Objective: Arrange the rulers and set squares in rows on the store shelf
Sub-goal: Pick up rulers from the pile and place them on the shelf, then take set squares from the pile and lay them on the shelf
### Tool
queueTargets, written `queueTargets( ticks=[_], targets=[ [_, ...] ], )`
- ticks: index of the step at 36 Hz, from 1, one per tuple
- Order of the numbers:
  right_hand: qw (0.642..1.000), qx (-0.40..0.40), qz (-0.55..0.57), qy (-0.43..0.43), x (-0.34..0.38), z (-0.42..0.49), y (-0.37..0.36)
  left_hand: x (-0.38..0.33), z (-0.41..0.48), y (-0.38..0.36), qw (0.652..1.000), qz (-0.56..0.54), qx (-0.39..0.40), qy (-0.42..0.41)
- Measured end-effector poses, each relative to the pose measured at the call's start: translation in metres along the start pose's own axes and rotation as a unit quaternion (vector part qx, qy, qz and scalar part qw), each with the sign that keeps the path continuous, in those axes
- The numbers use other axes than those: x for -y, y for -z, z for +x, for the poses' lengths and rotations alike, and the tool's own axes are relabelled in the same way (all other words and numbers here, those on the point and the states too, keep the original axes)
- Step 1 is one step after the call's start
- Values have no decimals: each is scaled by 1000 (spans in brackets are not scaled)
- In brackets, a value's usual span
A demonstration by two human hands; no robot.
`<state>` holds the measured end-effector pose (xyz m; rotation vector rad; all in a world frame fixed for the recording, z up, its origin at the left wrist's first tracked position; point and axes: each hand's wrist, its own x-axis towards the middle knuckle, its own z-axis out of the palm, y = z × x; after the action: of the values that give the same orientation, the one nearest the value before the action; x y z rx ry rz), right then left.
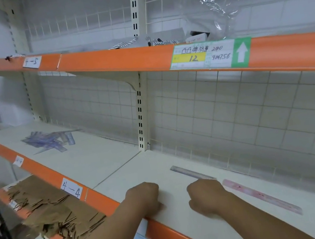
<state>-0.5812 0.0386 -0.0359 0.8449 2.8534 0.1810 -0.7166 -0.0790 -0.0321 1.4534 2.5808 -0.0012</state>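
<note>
The job looks barely begun. On the cream metal store shelf with the orange front lip point(117, 157), only two pieces lie set out in the right-hand section: a long translucent grey-violet ruler point(190, 173) and, just to its right, a long pale pink ruler point(263, 196). They lie roughly end to end on a slant, not touching. That reads as the start of one row at most.

Most of the stock is yet to be sorted. A loose heap of translucent blue rulers and set squares point(51, 140) sits well apart in the far left section, its pieces crossed over one another at all angles.

The left hand point(145, 198) rests near the front lip with its fingers curled under. The right hand point(206, 196) sits near it but apart, at the near end of the grey-violet ruler, and covers that end. Both hands show only their backs, so I cannot tell whether either one grips anything or merely presses down.

The heap is blurred and see-through, so its pieces cannot be counted or told apart. The shelf runs out of view on the right.
</note>
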Motion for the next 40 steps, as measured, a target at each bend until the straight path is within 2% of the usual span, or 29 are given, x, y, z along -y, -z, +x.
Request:
queueTargets(
  ticks=[11,19,30,40],
  targets=[
    [1000,-7,-4,19,23,-18,9,19,-28,6,999,25,-32,5],
    [998,-25,5,53,67,-15,24,59,-58,14,996,53,-50,47],
    [997,-33,-6,71,161,8,53,156,-95,23,996,39,-50,65],
    [997,-59,-5,47,266,41,74,272,-113,40,996,37,-66,44]
  ],
)
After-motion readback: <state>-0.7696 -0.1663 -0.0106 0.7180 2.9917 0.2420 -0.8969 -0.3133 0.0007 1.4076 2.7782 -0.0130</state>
